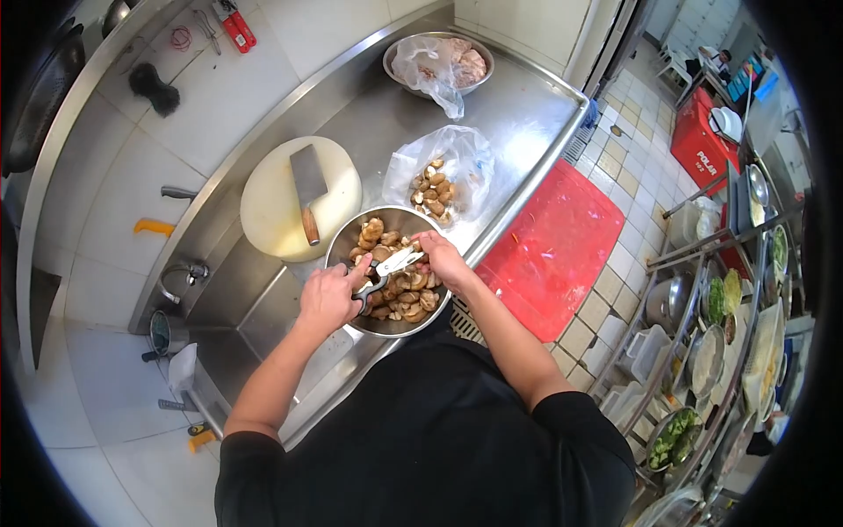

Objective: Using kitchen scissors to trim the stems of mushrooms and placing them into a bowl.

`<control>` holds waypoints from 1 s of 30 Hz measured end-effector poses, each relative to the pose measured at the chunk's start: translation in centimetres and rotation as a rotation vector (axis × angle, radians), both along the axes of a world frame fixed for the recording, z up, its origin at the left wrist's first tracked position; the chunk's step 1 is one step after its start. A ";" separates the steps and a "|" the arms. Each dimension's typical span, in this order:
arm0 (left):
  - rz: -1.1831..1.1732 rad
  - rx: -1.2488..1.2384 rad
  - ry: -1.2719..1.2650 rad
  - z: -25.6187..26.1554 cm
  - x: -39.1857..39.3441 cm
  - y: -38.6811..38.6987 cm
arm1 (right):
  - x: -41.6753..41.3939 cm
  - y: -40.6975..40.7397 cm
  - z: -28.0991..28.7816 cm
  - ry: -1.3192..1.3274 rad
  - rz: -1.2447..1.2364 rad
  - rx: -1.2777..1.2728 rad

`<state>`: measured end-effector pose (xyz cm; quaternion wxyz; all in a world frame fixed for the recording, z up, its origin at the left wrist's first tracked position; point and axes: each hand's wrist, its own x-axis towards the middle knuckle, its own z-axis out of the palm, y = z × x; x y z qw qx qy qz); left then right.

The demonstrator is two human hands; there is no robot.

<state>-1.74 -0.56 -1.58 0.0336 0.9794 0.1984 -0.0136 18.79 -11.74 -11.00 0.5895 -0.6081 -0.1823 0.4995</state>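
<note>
Over a steel bowl (337, 241) of brown mushrooms (408, 300), my left hand (331, 294) grips the black handles of kitchen scissors (400, 261), whose blades point toward my right hand. My right hand (444, 259) holds a mushroom near the blade tips, at the bowl's right side; its fingers partly hide it. Beyond the bowl lies an open clear plastic bag (471, 155) with more mushrooms (433, 191) in it. To the bowl's upper left, a cleaver (309, 184) with a wooden handle rests on a round white cutting board (263, 197).
A metal bowl (388, 69) with raw meat and a plastic bag stands at the counter's far end. Left are a sink basin (276, 316) and a faucet (181, 277). A red board (553, 250) lies right of the counter's edge; steel shelves hold containers. A person sits far off.
</note>
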 end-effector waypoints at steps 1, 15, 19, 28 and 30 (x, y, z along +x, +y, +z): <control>-0.002 0.002 -0.006 0.2 -0.2 0.1 | -0.1 0.0 0.0 0.037 0.006 0.015; 0.039 -0.062 0.107 -0.7 -0.3 -0.5 | -1.0 0.9 0.4 -0.137 -0.028 -0.043; 0.098 -0.103 0.134 1.4 0.2 -0.5 | 0.9 0.0 0.2 0.039 -0.095 0.008; 0.297 -0.899 -0.080 -4.9 -2.5 0.8 | 2.7 -0.4 0.7 -0.538 -0.134 0.014; 0.298 -1.106 -0.212 -6.4 -1.8 -0.3 | 2.9 0.2 1.3 -0.282 -0.160 0.102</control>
